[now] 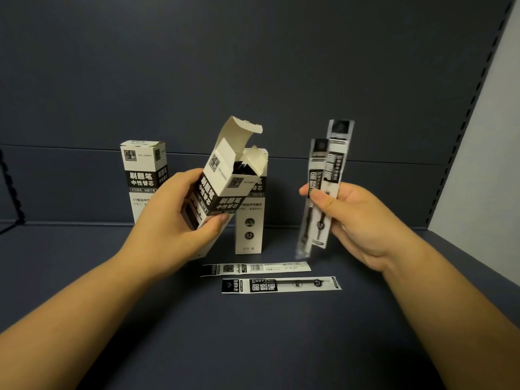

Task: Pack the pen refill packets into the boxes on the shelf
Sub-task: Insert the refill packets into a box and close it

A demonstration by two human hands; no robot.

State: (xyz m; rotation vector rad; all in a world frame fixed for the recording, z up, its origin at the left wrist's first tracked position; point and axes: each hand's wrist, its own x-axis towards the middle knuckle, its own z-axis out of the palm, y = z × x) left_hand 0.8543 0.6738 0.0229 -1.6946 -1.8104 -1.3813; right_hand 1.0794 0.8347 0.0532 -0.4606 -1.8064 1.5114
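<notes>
My left hand [174, 212] grips a white-and-black refill box [222, 175], tilted to the right, its top flap open and dark packets visible inside. To its right, my right hand [351, 218] pinches two pen refill packets [326, 175] and holds them nearly upright. Two more refill packets lie flat on the shelf below: one back-side up [256, 268], one front-side up [281, 285]. A closed box [143, 170] stands upright at the back left. Another upright box [250, 226] stands behind the held one, partly hidden by it.
The dark blue shelf floor [253, 347] stretches toward me. The back panel [253, 80] rises behind the boxes. A slotted upright rail [461, 122] and a white wall bound the right side. A dark wire piece [11, 192] hangs at the far left.
</notes>
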